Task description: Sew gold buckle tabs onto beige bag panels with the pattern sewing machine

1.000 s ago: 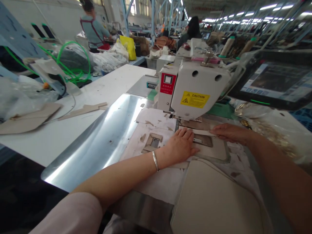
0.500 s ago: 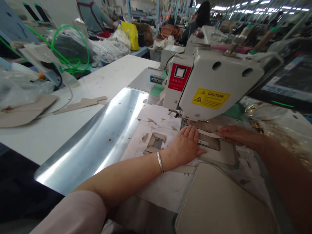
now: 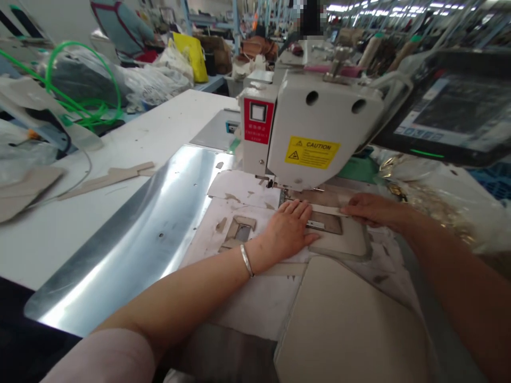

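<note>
My left hand (image 3: 290,229) lies flat, fingers stretched out, on the beige work under the sewing machine head (image 3: 323,114). Its fingertips press near the left end of a pale narrow strip (image 3: 329,210). My right hand (image 3: 367,209) pinches the right end of that strip between thumb and fingers. Just below the strip, a rectangular slot (image 3: 329,223) with a metal piece inside opens in a beige panel (image 3: 343,247). The needle area is partly hidden behind the machine head and my left fingers.
A large beige panel (image 3: 351,324) lies in front. To the left are a shiny metal plate (image 3: 131,234) and beige scraps (image 3: 112,178) on a white table (image 3: 24,250). A control screen (image 3: 447,111) and a bag of gold-coloured hardware (image 3: 431,199) stand right. Another person (image 3: 120,26) works behind.
My view has shifted, so the scene sits further left and slightly higher. The strip now looks straighter between my hands. Both hands keep nearly the same places on the work.
</note>
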The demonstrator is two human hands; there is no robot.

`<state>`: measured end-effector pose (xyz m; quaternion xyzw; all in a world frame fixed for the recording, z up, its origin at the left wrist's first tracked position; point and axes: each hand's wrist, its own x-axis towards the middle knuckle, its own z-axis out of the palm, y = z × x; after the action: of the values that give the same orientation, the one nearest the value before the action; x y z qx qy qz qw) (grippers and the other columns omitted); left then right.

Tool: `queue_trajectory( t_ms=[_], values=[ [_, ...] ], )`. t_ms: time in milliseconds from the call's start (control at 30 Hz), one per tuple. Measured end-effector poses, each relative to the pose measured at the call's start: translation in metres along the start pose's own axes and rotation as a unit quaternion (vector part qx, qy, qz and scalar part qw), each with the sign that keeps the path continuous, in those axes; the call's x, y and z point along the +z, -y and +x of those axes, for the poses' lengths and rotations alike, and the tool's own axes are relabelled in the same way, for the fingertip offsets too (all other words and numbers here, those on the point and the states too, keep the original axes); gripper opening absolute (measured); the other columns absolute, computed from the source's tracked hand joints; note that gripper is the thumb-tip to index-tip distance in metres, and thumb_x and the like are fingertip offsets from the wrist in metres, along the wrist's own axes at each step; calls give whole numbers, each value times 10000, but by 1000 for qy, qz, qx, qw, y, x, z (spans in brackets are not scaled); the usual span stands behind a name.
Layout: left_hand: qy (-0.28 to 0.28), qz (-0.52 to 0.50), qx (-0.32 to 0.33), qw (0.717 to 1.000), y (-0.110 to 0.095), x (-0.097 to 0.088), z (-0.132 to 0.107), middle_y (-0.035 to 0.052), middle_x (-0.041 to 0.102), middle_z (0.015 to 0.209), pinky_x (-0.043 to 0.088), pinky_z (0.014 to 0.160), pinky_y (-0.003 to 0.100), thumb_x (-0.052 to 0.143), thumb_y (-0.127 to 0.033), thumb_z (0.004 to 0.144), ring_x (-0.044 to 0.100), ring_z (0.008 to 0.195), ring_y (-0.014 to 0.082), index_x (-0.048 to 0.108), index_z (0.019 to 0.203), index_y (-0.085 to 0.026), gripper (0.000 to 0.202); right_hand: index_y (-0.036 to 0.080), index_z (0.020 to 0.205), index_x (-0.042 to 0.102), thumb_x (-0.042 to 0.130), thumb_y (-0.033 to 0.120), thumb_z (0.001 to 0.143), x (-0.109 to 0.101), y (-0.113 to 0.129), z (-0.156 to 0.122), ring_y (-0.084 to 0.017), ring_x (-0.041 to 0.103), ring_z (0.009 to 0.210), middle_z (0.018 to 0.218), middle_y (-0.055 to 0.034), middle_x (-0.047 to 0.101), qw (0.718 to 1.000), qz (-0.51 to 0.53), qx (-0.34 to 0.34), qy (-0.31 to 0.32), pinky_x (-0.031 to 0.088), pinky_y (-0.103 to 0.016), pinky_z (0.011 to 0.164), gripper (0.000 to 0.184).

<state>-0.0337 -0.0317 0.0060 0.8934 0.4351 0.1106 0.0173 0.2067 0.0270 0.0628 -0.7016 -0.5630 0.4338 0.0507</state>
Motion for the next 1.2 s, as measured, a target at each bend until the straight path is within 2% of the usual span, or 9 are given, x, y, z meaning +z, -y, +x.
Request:
queue_trajectory(
  t_ms=[200,467,633,700,767,833,900,1033,1200],
  values=[
    [17,-29,63,997,-8,7,26,106,401,1573,236,1217,374,383,-540,1023,330,1477,239,417,1491,-114,634,172,667,494,611,300,912,-1,1,-1,-58,348,408,512,12,504,1000,7,1,22,201,-208,404,300],
    [28,-47,66,996,-11,7,33,105,414,1565,237,1219,376,415,-478,1028,329,1479,230,416,1492,-105,596,188,623,489,674,347,887,16,7,4,-88,420,438,536,17,524,997,-52,33,-38,309,-218,430,359],
    [12,-56,67,996,-10,11,34,105,411,1568,232,1219,380,434,-483,1017,335,1474,241,409,1493,-103,610,178,582,513,683,224,873,13,15,-9,-100,452,511,522,32,499,966,-209,-73,-133,337,-231,517,340],
    [6,-60,72,996,-10,14,34,113,413,1565,232,1217,378,442,-491,1011,337,1471,246,395,1498,-94,630,167,601,533,683,177,875,12,18,-15,-106,505,552,542,20,534,974,-156,-87,-139,386,-226,561,312],
    [9,-62,74,995,-9,14,35,127,397,1572,226,1218,380,443,-500,1007,330,1474,251,364,1513,-85,659,146,663,553,653,101,893,12,19,-18,-105,564,591,587,5,583,992,9,-59,-109,465,-224,623,255],
    [21,-63,73,995,-9,13,36,141,370,1585,213,1223,381,443,-500,1007,313,1483,254,327,1530,-73,685,123,709,560,617,30,906,14,16,-19,-94,591,609,618,-4,606,980,178,-20,-84,517,-223,663,225],
    [37,-64,68,995,-9,11,36,145,348,1595,200,1228,385,444,-496,1008,293,1492,258,303,1540,-62,701,111,718,565,592,-8,911,17,13,-18,-83,589,588,618,-5,608,958,277,16,-75,537,-207,646,229],
    [51,-63,66,995,-10,7,36,144,338,1601,186,1234,391,444,-499,1009,274,1500,260,296,1545,-56,710,123,686,563,581,-15,914,22,7,-14,-81,571,535,579,-4,593,941,325,46,-82,540,-179,564,267],
    [47,-61,62,995,-11,6,35,133,351,1596,194,1232,381,455,-489,1009,285,1495,249,336,1533,-74,679,131,668,542,599,-21,899,20,8,-13,-82,569,530,576,0,595,954,288,48,-72,541,-181,558,282]
  ],
)
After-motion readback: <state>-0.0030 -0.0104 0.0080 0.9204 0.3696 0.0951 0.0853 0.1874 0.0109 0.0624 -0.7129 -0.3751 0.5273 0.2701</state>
